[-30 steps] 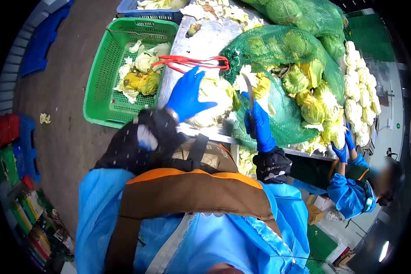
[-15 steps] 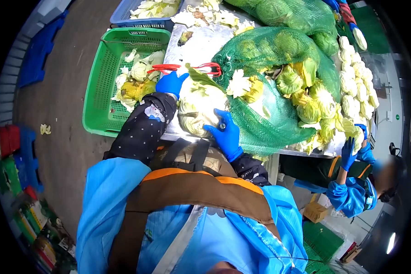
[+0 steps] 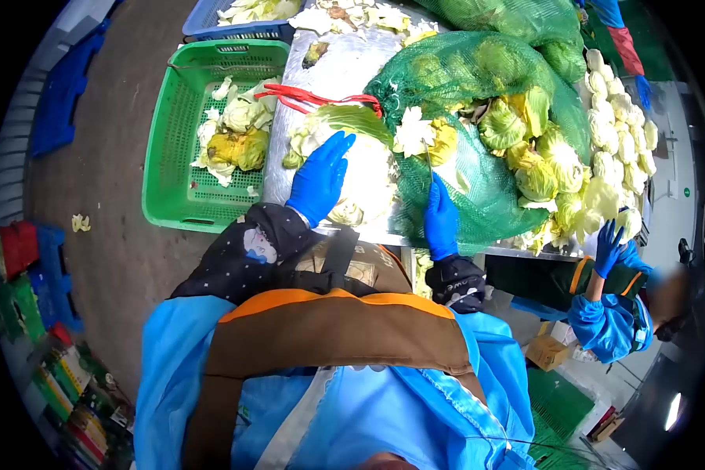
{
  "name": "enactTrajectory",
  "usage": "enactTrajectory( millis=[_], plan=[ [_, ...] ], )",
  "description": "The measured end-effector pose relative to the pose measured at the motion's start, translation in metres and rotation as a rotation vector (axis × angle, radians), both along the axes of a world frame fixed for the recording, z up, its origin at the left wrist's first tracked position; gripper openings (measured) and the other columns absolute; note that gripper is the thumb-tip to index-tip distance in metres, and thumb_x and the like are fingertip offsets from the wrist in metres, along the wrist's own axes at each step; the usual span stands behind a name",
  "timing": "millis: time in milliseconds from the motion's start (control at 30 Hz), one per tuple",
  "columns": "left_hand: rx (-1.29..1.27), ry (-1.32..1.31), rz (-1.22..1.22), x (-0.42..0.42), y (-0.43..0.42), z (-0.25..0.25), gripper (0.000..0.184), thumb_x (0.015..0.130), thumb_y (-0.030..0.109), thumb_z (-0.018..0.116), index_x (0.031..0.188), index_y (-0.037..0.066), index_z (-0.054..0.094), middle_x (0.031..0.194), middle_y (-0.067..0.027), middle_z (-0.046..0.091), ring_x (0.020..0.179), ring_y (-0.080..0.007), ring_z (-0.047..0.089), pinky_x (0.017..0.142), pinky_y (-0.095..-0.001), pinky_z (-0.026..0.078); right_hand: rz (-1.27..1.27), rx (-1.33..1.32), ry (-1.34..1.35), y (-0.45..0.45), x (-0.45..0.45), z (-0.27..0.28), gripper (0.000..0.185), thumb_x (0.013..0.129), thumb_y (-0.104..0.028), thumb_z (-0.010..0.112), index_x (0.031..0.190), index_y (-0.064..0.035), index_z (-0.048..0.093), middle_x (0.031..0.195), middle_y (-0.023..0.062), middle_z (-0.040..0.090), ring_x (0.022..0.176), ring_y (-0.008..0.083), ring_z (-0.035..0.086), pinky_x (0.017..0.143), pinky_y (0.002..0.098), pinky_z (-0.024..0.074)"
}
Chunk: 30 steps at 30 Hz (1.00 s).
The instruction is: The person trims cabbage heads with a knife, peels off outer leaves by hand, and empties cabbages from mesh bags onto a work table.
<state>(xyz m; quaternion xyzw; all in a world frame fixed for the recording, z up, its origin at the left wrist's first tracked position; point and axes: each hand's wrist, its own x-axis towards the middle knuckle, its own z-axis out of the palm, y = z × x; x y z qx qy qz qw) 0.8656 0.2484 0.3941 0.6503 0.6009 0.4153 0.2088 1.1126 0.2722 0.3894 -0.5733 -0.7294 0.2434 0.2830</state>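
My left hand, in a blue glove, lies against the left side of a pale cabbage on the metal table, its fingers stretched out. A green outer leaf sits along the far side of that cabbage. My right hand, also gloved in blue, is closed on a knife to the right of the cabbage, with the thin blade pointing away from me. Beside it spreads a green mesh bag with yellowed cabbages at its opening. A red cord runs from the bag's gathered end.
Left of the table stands a green basket with leaves and a yellow cabbage. Behind it is a blue crate. Trimmed cabbages are piled at the right. A co-worker holds a cabbage there; another person's arm reaches in.
My right hand has left the cabbage and now holds the knife at its right. My left hand has moved from the far leaf nearer to me, onto the cabbage's side.
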Motion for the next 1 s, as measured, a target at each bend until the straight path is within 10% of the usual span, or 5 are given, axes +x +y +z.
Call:
enactTrajectory(
  millis=[200, 333, 400, 833, 1000],
  plan=[
    [-0.117, -0.036, -0.028, 0.0, -0.002, 0.008, 0.039, 0.093, 0.016, 0.042, 0.132, 0.011, 0.045, 0.134, -0.0156, 0.044, 0.118, -0.0308, 0.046, 0.097, -0.0361, 0.038, 0.309, -0.142, -0.333, -0.018, -0.008, 0.047, 0.041, 0.094, -0.03, 0.045, 0.132, -0.0147, 0.045, 0.071, 0.0177, 0.06, 0.054, 0.0298, 0.057, 0.051, 0.0393, 0.0428],
    [-0.048, -0.004, 0.005, 0.0, -0.003, 0.0, 0.042, 0.091, 0.016, 0.045, 0.133, 0.011, 0.044, 0.133, -0.0162, 0.044, 0.114, -0.0323, 0.049, 0.093, -0.0371, 0.042, -0.158, -0.439, 0.32, 0.007, 0.0, 0.023, 0.041, 0.095, -0.029, 0.045, 0.131, -0.0093, 0.047, 0.059, 0.0087, 0.053, 0.049, 0.0151, 0.049, 0.051, 0.0332, 0.042],
    [-0.035, -0.002, 0.013, 0.0, -0.001, -0.003, 0.043, 0.092, 0.016, 0.045, 0.134, 0.009, 0.041, 0.134, -0.0184, 0.043, 0.117, -0.0331, 0.047, 0.095, -0.0371, 0.04, 0.016, -0.057, 0.205, 0.023, -0.018, 0.003, 0.041, 0.095, -0.029, 0.045, 0.131, -0.0104, 0.046, 0.062, 0.0076, 0.056, 0.051, 0.0144, 0.051, 0.052, 0.0317, 0.0429],
    [-0.067, -0.084, -0.055, -0.001, -0.005, -0.013, 0.049, 0.09, 0.015, 0.049, 0.136, 0.006, 0.037, 0.135, -0.0195, 0.041, 0.123, -0.032, 0.042, 0.099, -0.0359, 0.036, 0.097, -0.174, -0.457, 0.14, -0.064, -0.007, 0.036, 0.073, -0.038, 0.066, 0.1, -0.0129, 0.065, 0.092, 0.0166, 0.065, 0.086, 0.0336, 0.062, 0.074, 0.0423, 0.0498],
    [-0.284, 0.173, -0.318, -0.021, -0.018, 0.031, 0.114, 0.057, 0.05, 0.079, 0.144, 0.011, 0.016, 0.142, -0.0248, 0.021, 0.124, -0.0399, 0.035, 0.1, -0.046, 0.035, 0.061, -0.199, 0.067, 0.091, -0.041, 0.03, 0.062, 0.08, -0.049, 0.062, 0.13, -0.0179, 0.045, 0.089, 0.022, 0.064, 0.086, 0.0343, 0.063, 0.071, 0.0401, 0.0479]
  ],
)
